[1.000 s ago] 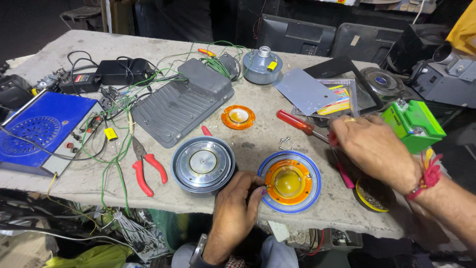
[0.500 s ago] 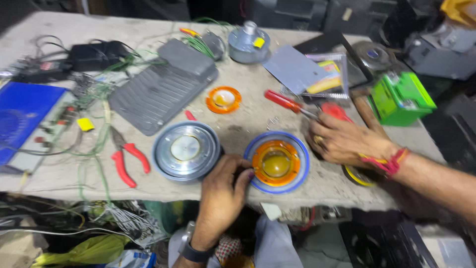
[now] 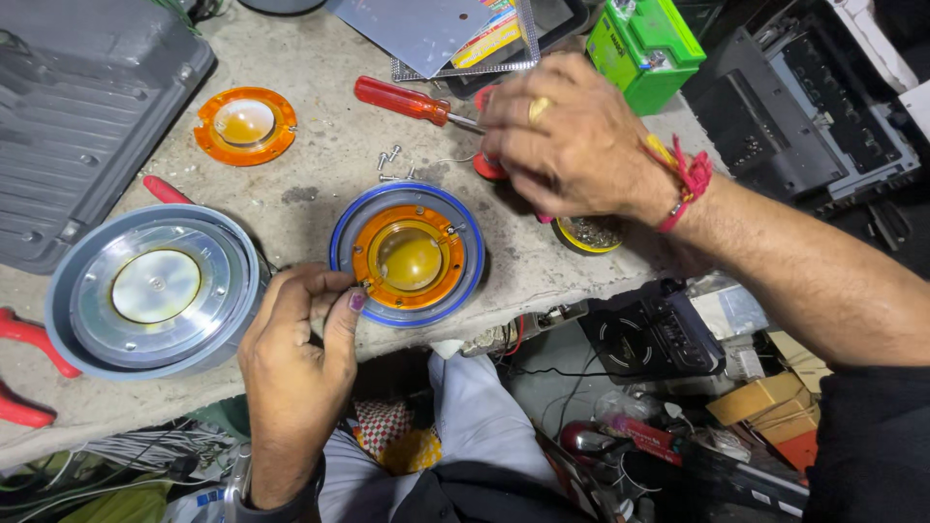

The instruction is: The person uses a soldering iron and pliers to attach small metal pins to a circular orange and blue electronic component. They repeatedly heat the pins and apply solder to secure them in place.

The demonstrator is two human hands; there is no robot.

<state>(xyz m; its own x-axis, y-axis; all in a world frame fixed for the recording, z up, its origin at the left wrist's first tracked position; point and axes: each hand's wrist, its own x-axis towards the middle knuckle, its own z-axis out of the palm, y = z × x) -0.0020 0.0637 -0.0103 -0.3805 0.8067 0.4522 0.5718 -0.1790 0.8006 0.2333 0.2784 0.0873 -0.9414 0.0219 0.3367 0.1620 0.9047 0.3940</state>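
**Speaker driver diaphragm under hand at bench edge**

The blue-rimmed driver unit (image 3: 407, 255) is lying flat near the front edge of the concrete bench (image 3: 320, 194), its orange diaphragm (image 3: 409, 258) facing up. The left hand (image 3: 295, 353) is pinching the orange ring at its lower-left edge, thumb and forefinger closed on it. The right hand (image 3: 562, 136) is curling closed over something red just beyond the unit; what exactly it is gripping cannot be told. The diaphragm is judged thin, light and easily dented; hold by the rim, never the dome. A red screwdriver (image 3: 412, 102), loose screws (image 3: 389, 160), a second orange diaphragm (image 3: 244, 126) and a grey magnet housing (image 3: 155, 289) are lying nearby.
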